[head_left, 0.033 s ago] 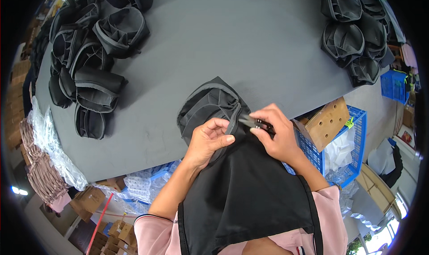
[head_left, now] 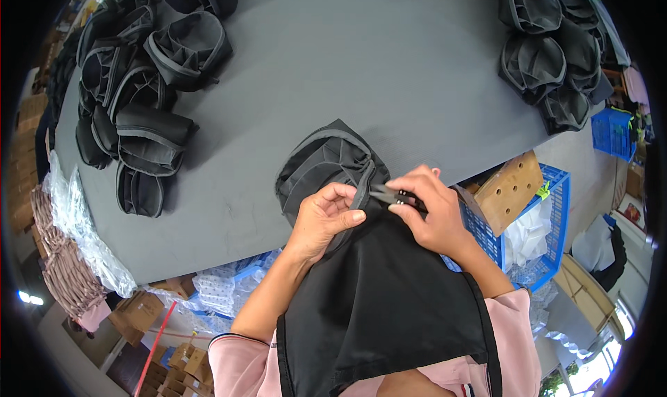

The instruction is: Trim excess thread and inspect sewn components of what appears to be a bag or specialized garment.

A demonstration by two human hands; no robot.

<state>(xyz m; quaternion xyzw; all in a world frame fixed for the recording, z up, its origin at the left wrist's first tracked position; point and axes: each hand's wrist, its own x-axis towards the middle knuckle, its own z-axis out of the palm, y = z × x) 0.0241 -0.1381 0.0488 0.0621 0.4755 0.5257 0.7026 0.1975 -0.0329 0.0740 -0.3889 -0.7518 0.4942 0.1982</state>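
Note:
A black fabric pouch (head_left: 316,162) with a grey-bound rim and inner folds rests at the near edge of the table, its mouth facing up. My left hand (head_left: 326,220) pinches the bound rim between thumb and fingers at the pouch's near right side. In my right hand (head_left: 434,213) is a pair of black-handled thread snips (head_left: 396,196), gripped between thumb and fingers. The snips' blades point left, close beside the rim that my left hand holds. Whether they touch the fabric I cannot tell.
Several similar black pouches (head_left: 158,141) are heaped on the grey table (head_left: 333,56) at the left, and more pouches (head_left: 533,67) at the far right. A blue plastic crate (head_left: 560,220) with a holed wooden board (head_left: 511,192) stands by the right edge. Clear plastic wrap (head_left: 83,216) hangs at left.
The fingers of my right hand have shifted slightly on the snips, which moved a little. My left hand and the pouch have stayed in place.

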